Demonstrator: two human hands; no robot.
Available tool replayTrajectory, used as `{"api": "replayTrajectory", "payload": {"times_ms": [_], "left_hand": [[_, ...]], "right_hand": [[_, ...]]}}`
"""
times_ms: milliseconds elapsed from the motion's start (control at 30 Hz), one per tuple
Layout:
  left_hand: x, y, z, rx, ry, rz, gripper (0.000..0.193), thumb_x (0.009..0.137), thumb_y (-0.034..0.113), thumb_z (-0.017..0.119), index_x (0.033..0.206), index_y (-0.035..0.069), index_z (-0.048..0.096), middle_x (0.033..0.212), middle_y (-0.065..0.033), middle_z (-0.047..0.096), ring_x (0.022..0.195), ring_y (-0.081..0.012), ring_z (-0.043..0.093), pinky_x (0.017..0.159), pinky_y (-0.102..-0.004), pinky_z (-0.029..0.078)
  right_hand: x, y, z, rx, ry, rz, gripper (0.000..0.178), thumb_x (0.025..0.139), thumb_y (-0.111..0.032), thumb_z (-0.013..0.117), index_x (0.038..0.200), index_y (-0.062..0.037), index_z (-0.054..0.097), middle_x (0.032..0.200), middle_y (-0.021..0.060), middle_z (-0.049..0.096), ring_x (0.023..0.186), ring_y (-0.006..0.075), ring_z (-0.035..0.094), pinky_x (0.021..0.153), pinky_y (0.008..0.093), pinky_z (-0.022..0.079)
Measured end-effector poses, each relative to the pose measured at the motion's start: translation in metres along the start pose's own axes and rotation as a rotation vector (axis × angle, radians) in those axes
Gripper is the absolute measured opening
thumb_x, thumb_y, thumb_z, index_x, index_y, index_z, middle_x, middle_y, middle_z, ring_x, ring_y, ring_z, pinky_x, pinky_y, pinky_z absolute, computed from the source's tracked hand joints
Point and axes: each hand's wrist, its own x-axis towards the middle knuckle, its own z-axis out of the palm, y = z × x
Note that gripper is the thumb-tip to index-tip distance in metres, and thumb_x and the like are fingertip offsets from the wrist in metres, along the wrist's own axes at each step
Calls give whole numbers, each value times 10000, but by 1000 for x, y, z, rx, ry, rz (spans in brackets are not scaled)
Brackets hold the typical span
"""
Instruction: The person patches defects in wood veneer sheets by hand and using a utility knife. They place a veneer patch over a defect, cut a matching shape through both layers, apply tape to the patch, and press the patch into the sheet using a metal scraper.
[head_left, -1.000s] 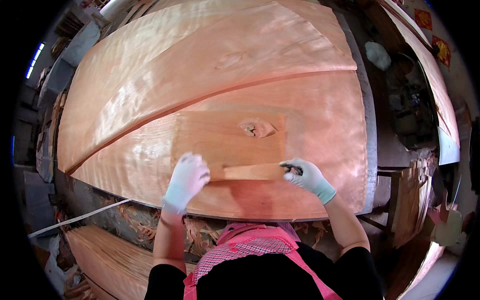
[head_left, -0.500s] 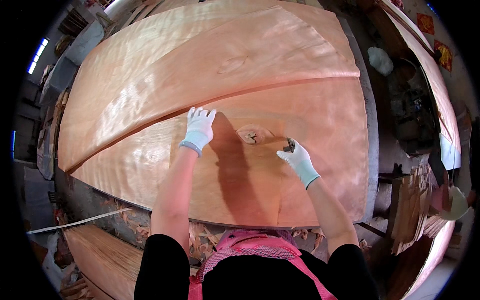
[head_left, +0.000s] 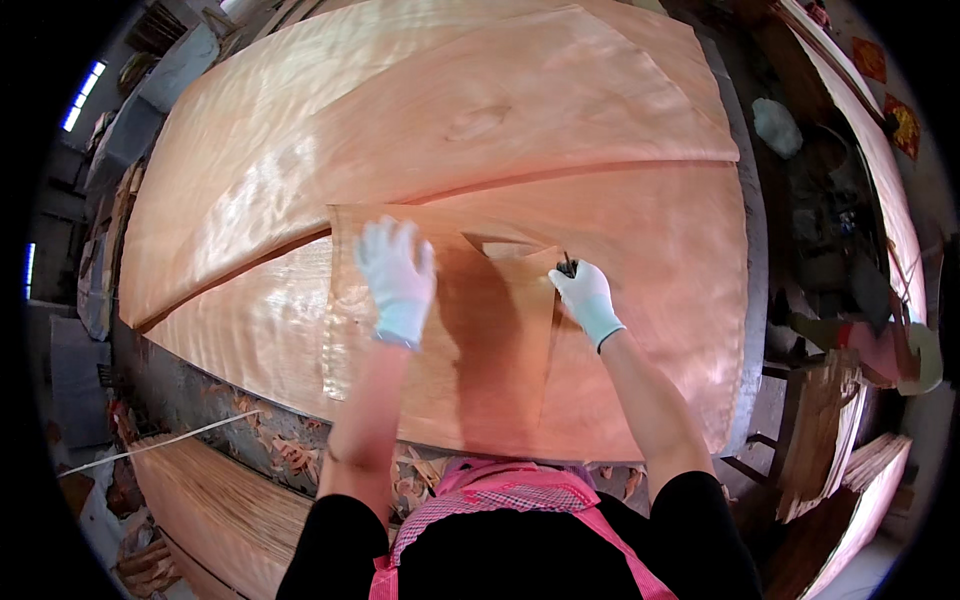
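Workshop interior; broad lower veneer (head_left: 660,340) covers most of a grey worktable (head_left: 757,230). Clock positions are read from the centre of the small veneer sheet, 12 at the top of the view.

Small veneer sheet (head_left: 450,325): roughly rectangular, lies on the lower veneer near the person's side of the table. A pointed opening (head_left: 505,247) shows at 1 o'clock, close to its upper right corner.

Left hand (head_left: 397,280), white-gloved: at 10 to 11 o'clock over the sheet's left part, fingers spread wide, nothing visible in the grip. Outline blurred; contact with the sheet cannot be told.

Right hand (head_left: 585,295), also gloved: at 2 to 3 o'clock, just beside the sheet's right edge, fingers closed narrowly around a small dark tool (head_left: 567,268). Tool type cannot be told; mostly covered by the glove.

Further out: at 12, a folded-over veneer (head_left: 480,130) with a curved edge. At 6, the person's pink apron (head_left: 520,492). At 7 to 8, wood shavings (head_left: 290,455), then a thick veneer stack (head_left: 230,505). Between 3 and 4, upright wood strips (head_left: 822,435). At 2, a whitish bundle (head_left: 777,127).
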Motion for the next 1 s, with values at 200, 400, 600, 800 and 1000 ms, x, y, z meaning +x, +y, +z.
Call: {"api": "replayTrajectory", "payload": {"times_ms": [200,400,600,800,1000], "left_hand": [[-81,40,55,-41,-227,110,534,937,393,606,1403,135,568,1524,-210,424,1416,-428,354,1189,-575,195],[-74,37,56,-198,-300,5,488,941,362,611,1376,145,583,1540,-204,401,1440,-415,321,1204,-564,182],[-60,49,58,-160,-184,-65,371,914,188,616,1278,117,597,1478,-217,462,1410,-427,365,1195,-578,214],[-68,34,79,-274,-107,-173,592,908,133,567,1453,-32,405,1481,-230,459,1406,-435,376,1213,-539,207],[-62,42,70,-106,-262,-140,563,936,173,553,1455,-12,438,1508,-211,442,1435,-412,347,1216,-533,196]], "right_hand": [[22,8,-15,-172,60,-96,310,857,-301,663,921,2,661,885,233,686,892,423,647,793,477,510],[1,13,-25,23,239,-414,410,945,-185,592,1325,-31,569,1053,164,688,866,328,678,788,410,553],[-40,-23,-3,239,-515,29,567,995,-184,503,1519,-31,349,983,96,686,666,143,673,553,302,558],[-33,-53,35,-338,-496,-293,638,958,-123,453,1545,26,254,892,203,704,717,297,702,654,412,564],[-24,-65,63,-568,-515,-418,735,897,-83,476,1557,58,185,861,240,702,795,377,696,715,482,544]]}}
